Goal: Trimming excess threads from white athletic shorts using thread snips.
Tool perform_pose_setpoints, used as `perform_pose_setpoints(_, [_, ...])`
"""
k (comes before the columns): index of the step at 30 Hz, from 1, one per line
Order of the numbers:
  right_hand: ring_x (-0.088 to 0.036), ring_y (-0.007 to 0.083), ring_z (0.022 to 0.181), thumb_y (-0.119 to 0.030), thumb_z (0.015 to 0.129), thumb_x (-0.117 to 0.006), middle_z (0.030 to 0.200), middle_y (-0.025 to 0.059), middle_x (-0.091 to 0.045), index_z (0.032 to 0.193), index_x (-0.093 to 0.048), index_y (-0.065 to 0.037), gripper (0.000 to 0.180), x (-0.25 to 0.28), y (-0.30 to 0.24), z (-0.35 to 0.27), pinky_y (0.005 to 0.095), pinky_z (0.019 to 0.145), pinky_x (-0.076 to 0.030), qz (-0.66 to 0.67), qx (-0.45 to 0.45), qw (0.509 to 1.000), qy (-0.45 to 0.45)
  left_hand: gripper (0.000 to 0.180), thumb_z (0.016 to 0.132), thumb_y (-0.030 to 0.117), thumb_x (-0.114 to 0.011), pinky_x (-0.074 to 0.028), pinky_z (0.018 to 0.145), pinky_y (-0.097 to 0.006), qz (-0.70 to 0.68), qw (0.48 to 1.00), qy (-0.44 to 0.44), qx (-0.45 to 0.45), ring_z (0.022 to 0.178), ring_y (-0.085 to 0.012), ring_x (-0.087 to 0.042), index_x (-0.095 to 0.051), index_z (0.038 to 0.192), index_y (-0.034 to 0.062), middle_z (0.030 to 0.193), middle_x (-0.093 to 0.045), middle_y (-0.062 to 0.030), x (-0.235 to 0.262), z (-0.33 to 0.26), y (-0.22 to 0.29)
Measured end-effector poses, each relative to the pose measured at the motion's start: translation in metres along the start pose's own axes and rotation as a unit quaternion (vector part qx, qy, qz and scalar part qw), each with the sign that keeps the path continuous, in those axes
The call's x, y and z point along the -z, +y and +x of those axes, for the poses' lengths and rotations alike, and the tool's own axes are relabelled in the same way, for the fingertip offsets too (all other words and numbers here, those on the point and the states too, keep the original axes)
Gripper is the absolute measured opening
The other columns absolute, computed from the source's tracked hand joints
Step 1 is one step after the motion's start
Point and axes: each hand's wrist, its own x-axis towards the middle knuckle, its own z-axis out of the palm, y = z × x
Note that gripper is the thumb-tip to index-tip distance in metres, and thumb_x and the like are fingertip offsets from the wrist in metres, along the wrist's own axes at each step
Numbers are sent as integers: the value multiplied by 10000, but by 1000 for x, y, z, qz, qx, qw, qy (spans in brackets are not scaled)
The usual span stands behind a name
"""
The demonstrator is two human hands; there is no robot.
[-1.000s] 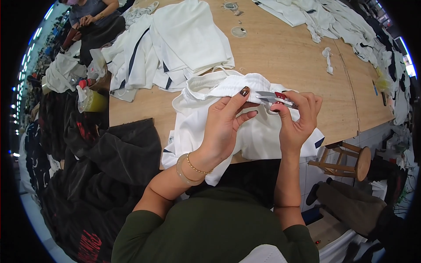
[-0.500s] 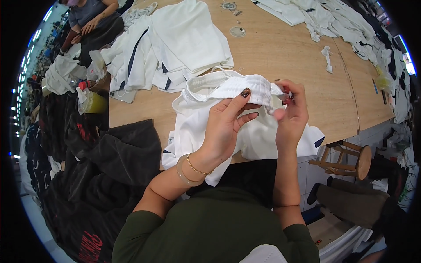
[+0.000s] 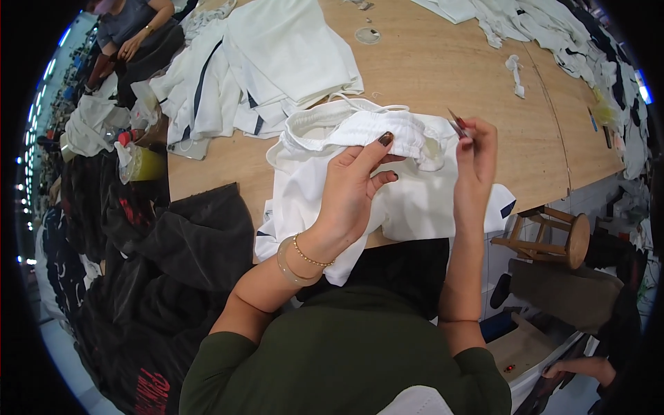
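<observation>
White trousers point(image 3: 422, 207) with a gathered elastic waistband, a white drawstring and dark blue hem patches lie at the table's near edge. My left hand point(image 3: 354, 181) pinches the waistband between thumb and fingers, lifting it slightly. To the right and apart from the cloth, my right hand point(image 3: 476, 149) is closed around a small pointed metal tool point(image 3: 454, 119), which looks like thread snips. Its tip points up and to the left; the fingers cover the rest.
A stack of white garments point(image 3: 290, 55) lies on the wooden table point(image 3: 429, 76), with more white clothing point(image 3: 532, 28) at far right. Dark garments point(image 3: 200, 228) hang at left beside a cup of yellow-green drink point(image 3: 149, 166). A wooden stool point(image 3: 577, 241) stands right; co-workers sit far left and lower right.
My right hand has moved right and slightly up, away from the waistband, with the pointed tool now visible. My left hand keeps its pinch. At lower right, another person's arm has come into view.
</observation>
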Motion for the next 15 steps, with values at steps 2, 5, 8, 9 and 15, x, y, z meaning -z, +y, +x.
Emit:
perform_pose_setpoints(2, [-479,110,761,-52,813,-692,848,17,-542,979,-569,-23,209,7,-5,-7,257,696,-418,-32,38,999,1,171,897,199,-627,-450,718,-258,-20,1000,-11,21,903,-112,-610,-644,977,48,955,-654,-23,0,-1,-1])
perform_pose_setpoints(5, [-463,159,761,-84,744,-750,821,30,-553,916,-616,-39,223,11,-9,-13,275,690,-405,-226,179,958,-11,172,907,209,-608,-440,737,-262,-27,999,-15,30,914,-116,-607,-642,984,59,963,-653,-18,-3,-6,1])
perform_pose_setpoints(8, [-444,199,774,-121,666,-792,797,34,-556,857,-645,-49,251,2,-11,-15,276,664,-382,-213,191,958,16,175,916,218,-593,-435,746,-267,-41,998,-10,40,915,-119,-606,-639,984,63,961,-653,-18,-5,-8,4])
perform_pose_setpoints(9, [-445,197,779,-125,657,-797,799,28,-558,868,-649,-51,268,1,-11,-15,280,671,-379,-216,191,958,13,175,916,218,-593,-435,746,-267,-41,998,-10,40,915,-119,-606,-639,984,63,961,-653,-18,-5,-8,4])
perform_pose_setpoints(15, [-441,200,780,-145,639,-805,787,12,-564,884,-660,-65,296,-5,-11,-16,306,706,-367,-235,198,952,2,180,920,229,-589,-435,744,-267,-42,999,-3,33,909,-115,-605,-641,965,63,948,-658,-25,-6,-10,5])
